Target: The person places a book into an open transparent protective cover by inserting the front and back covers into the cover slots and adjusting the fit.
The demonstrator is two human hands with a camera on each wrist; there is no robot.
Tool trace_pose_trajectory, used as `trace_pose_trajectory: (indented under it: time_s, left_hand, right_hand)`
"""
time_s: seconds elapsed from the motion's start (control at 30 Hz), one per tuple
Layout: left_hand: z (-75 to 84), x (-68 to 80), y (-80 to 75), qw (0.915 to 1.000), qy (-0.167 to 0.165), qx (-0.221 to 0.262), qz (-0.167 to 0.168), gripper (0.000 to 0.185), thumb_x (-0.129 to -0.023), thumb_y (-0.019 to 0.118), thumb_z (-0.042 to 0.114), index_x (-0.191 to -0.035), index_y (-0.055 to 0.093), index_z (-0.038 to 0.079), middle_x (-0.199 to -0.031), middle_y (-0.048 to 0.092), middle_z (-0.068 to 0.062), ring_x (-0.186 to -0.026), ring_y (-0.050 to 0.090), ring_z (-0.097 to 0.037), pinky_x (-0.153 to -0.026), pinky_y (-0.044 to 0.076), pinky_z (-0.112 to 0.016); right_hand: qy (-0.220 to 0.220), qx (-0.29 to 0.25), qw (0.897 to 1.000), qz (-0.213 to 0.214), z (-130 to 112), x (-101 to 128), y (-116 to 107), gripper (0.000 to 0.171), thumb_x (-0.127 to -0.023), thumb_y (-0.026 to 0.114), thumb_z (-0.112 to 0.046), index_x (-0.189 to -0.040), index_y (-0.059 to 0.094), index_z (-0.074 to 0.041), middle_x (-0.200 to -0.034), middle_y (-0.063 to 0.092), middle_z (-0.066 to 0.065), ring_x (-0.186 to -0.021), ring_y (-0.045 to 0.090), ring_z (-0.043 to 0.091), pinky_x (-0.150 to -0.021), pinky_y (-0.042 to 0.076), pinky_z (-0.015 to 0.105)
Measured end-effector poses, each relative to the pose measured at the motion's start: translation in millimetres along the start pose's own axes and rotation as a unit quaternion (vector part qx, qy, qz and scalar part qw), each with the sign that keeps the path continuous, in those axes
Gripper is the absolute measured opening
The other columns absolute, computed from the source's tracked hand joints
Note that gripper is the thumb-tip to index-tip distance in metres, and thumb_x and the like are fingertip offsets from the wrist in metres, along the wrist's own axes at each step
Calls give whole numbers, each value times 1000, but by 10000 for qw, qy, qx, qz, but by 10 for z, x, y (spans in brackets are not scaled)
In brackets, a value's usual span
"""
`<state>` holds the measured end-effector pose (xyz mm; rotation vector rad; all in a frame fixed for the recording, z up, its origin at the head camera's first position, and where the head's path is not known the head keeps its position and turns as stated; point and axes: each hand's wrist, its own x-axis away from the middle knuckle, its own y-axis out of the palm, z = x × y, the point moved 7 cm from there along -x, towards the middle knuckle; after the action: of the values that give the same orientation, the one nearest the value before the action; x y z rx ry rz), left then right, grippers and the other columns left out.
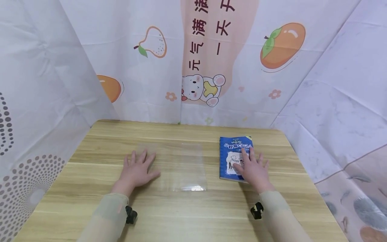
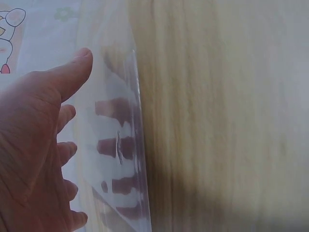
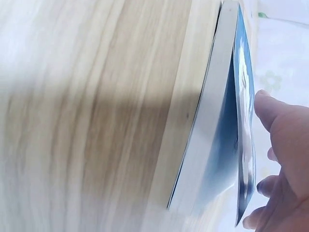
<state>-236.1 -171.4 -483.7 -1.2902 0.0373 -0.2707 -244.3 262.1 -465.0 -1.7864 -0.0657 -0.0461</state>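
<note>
Starting, likely: head view has left hand (image 1: 136, 170) flat, fingers spread, beside clear plastic sheet (image 1: 181, 166) on table (image 1: 187, 215); right hand (image 1: 253, 169) flat on blue book (image 1: 234, 157). Next probably needs gripping the book. Left wrist: thumb straight, sheet alongside. Right wrist: fingertips on the cover, not curled.

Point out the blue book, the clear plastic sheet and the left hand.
blue book (image 1: 231, 151), head view, upper cover.
clear plastic sheet (image 1: 184, 166), head view, its middle.
left hand (image 1: 136, 171), head view, back of hand.
</note>
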Motion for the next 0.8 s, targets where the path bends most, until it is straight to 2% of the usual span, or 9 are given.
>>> trace_pose_trajectory:
  time_s: [0.27,0.47,0.7,0.8]
  left_hand:
    - [-14,96,52,9995,167,-40,-262,94,-90,62,68,-162,30,18,-168,18,-21,-149,2,-60,-112,3,-80]
    - [61,169,47,9982,507,-99,-318,91,-89,64,66,-161,34,18,-168,21,-20,-149,7,-59,-112,8,-79]
    - [165,224,83,9955,807,-63,-487,92,-87,65,68,-160,37,20,-168,22,-18,-150,12,-57,-114,11,-76]
    - [179,242,96,9947,840,-58,-585,92,-87,66,69,-160,36,22,-168,22,-17,-150,14,-56,-114,13,-76]
  right_hand:
    - [209,-166,9996,-32,165,48,-27,98,-99,56,-60,-162,10,0,-162,8,39,-138,9,74,-108,7,82]
    - [442,-282,9985,-121,284,69,-14,108,-96,57,-64,-160,8,8,-157,17,43,-136,20,72,-108,17,80]
    - [741,-38,9971,-152,343,101,-14,115,-90,60,-70,-158,14,11,-141,37,47,-124,39,64,-91,36,73]
    - [762,-207,9965,-272,341,98,3,111,-92,63,-65,-155,19,15,-137,37,48,-121,42,61,-91,38,72]
